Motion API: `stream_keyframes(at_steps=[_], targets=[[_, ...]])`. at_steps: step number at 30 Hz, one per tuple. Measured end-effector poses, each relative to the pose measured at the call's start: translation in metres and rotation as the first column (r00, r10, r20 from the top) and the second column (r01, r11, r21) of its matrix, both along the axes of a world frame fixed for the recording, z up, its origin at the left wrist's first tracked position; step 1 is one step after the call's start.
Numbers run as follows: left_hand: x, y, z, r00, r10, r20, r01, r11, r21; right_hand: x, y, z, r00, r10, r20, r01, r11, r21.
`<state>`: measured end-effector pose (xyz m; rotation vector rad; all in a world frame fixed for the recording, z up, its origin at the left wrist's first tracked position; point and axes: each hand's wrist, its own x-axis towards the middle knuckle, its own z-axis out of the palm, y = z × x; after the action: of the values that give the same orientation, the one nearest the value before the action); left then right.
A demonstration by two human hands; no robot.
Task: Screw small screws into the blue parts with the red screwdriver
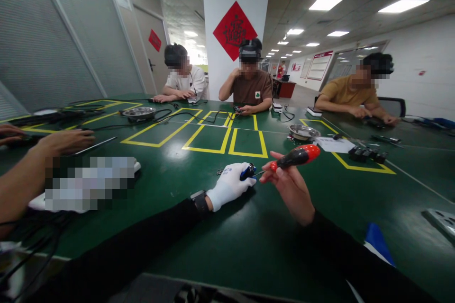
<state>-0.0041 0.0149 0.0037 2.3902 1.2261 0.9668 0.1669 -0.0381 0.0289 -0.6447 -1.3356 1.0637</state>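
Note:
My left hand [227,185], in a white glove with blue on the fingers, rests low over the green table [170,241]. Its fingers are closed around a small black part [250,169], mostly covered by the glove, so its exact kind is unclear. A screwdriver [299,155] with a red and black handle is gripped in my bare right hand [289,189]. The thin shaft points left at the black part; whether the tip touches it I cannot tell. Small metal bits [219,171] lie just beyond the glove.
Right of centre stand a steel bowl [304,132], a paper sheet [334,146] and several black blocks [368,154]. A blue and white cloth item [377,242] lies near my right arm. A co-worker's hand [67,140] is at left; several people sit around the table.

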Motion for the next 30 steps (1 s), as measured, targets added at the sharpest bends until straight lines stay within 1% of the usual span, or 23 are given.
stream_keyframes(at_steps=[3, 5, 8, 12, 14, 15, 20, 23, 25, 27, 30], targets=[[-0.0018, -0.0020, 0.0012, 1.000, -0.022, 0.012, 0.022, 0.999, -0.030, 0.0016, -0.0017, 0.0022, 0.986, -0.078, 0.147, 0.066, 0.994, 0.083], [-0.0022, -0.0022, 0.0009, 0.999, -0.031, 0.015, 0.032, 0.999, -0.038, 0.0028, -0.0027, 0.0025, 0.972, -0.124, 0.199, 0.099, 0.986, 0.131], [-0.0024, -0.0018, 0.0000, 0.999, -0.035, 0.018, 0.036, 0.999, -0.038, 0.0039, -0.0036, 0.0016, 0.977, -0.130, 0.170, 0.106, 0.984, 0.144], [-0.0027, -0.0028, 0.0007, 1.000, -0.014, 0.007, 0.014, 0.999, -0.043, 0.0035, -0.0051, 0.0020, 0.987, -0.046, 0.151, 0.028, 0.993, 0.117], [-0.0024, -0.0035, 0.0016, 1.000, -0.003, -0.006, 0.003, 0.999, -0.052, 0.0028, -0.0060, 0.0033, 0.986, -0.031, 0.161, 0.014, 0.994, 0.110], [-0.0021, -0.0038, 0.0020, 1.000, 0.000, -0.011, -0.001, 0.998, -0.056, 0.0025, -0.0062, 0.0040, 0.984, -0.043, 0.171, 0.025, 0.994, 0.106], [-0.0009, -0.0033, 0.0022, 1.000, -0.001, -0.007, 0.001, 0.999, -0.054, 0.0027, -0.0027, 0.0040, 0.962, -0.172, 0.211, 0.156, 0.984, 0.090], [-0.0013, -0.0029, 0.0018, 1.000, -0.011, 0.002, 0.011, 0.999, -0.043, 0.0036, 0.0002, 0.0024, 0.973, -0.169, 0.156, 0.150, 0.981, 0.123], [-0.0018, -0.0029, 0.0019, 1.000, -0.017, 0.001, 0.017, 0.999, -0.047, 0.0040, 0.0000, 0.0032, 0.977, -0.149, 0.154, 0.128, 0.982, 0.137], [-0.0022, -0.0031, 0.0022, 1.000, -0.022, 0.000, 0.022, 0.998, -0.054, 0.0041, -0.0018, 0.0058, 0.968, -0.145, 0.206, 0.118, 0.984, 0.136], [-0.0022, -0.0035, 0.0026, 1.000, -0.025, 0.000, 0.025, 0.998, -0.058, 0.0048, -0.0044, 0.0092, 0.940, -0.179, 0.290, 0.156, 0.982, 0.102]])
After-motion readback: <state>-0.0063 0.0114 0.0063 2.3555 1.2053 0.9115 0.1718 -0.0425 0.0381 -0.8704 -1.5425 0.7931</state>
